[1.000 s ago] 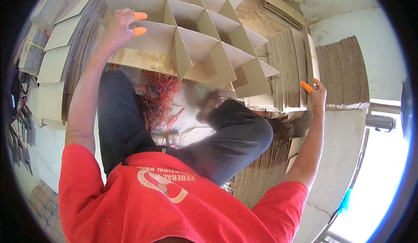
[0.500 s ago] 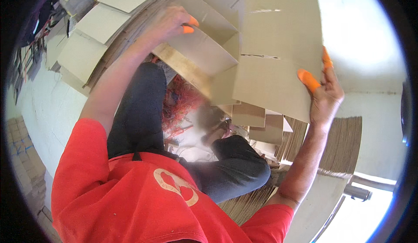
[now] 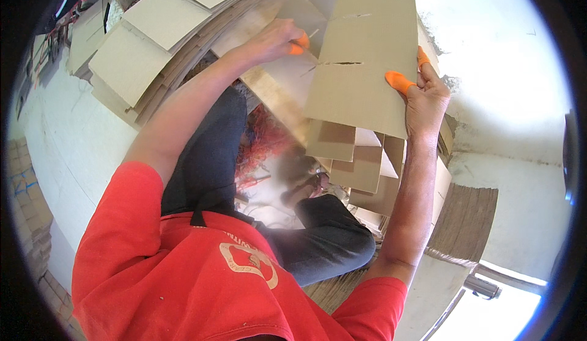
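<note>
My right hand (image 3: 428, 99), with orange covers on its thumb and a finger, grips the right edge of a tan slotted cardboard sheet (image 3: 361, 96). Short slits cut partway across this sheet from its left side. To its left, my left hand (image 3: 278, 40) is closed, its orange-tipped fingers pinching the upper edge of a cardboard divider piece (image 3: 287, 75). That piece stands on edge beside the sheet, and the sheet hides where they meet. Several smaller cardboard flaps (image 3: 367, 170) hang below the sheet's near edge.
Stacks of cardboard pieces (image 3: 165, 17) lie at the far left. A wooden board (image 3: 275, 102) runs under the work. Red plastic strands (image 3: 263, 139) litter the floor between my legs. More stacked cardboard (image 3: 468, 218) stands at the right, near a white wall (image 3: 501, 84).
My right hand has brought the slotted sheet leftward, over the divider pieces. My left hand has shifted right, closer to the sheet. More flaps show under its near edge. The view has shifted a little.
</note>
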A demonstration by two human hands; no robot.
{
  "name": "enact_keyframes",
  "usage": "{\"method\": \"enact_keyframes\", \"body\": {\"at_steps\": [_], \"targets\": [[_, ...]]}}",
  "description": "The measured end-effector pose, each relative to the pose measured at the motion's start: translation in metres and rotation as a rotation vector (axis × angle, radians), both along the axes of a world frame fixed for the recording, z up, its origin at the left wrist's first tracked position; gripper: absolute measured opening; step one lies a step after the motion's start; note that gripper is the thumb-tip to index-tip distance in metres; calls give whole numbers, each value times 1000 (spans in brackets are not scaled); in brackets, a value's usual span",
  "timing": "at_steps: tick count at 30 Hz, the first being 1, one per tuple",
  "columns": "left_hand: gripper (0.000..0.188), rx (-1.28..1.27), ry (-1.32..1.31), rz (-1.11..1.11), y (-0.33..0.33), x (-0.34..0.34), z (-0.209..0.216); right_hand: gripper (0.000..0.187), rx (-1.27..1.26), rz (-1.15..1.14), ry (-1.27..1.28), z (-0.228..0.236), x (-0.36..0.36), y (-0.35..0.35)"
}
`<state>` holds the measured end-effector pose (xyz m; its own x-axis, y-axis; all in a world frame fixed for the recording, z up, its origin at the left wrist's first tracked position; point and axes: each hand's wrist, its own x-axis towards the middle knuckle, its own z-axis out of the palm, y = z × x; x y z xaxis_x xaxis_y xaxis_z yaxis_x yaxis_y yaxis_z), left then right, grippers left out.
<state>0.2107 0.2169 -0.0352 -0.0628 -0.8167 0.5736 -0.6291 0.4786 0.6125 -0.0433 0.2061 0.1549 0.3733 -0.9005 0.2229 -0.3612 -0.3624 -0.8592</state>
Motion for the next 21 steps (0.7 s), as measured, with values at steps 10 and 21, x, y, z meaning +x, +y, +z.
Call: {"method": "enact_keyframes", "body": {"at_steps": [10, 21], "targets": [[13, 80, 27, 24, 2, -6, 9, 57, 55, 89, 188, -11, 16, -21], [16, 144, 32, 47, -6, -6, 8, 66, -10, 223, 689, -74, 54, -15]]}}
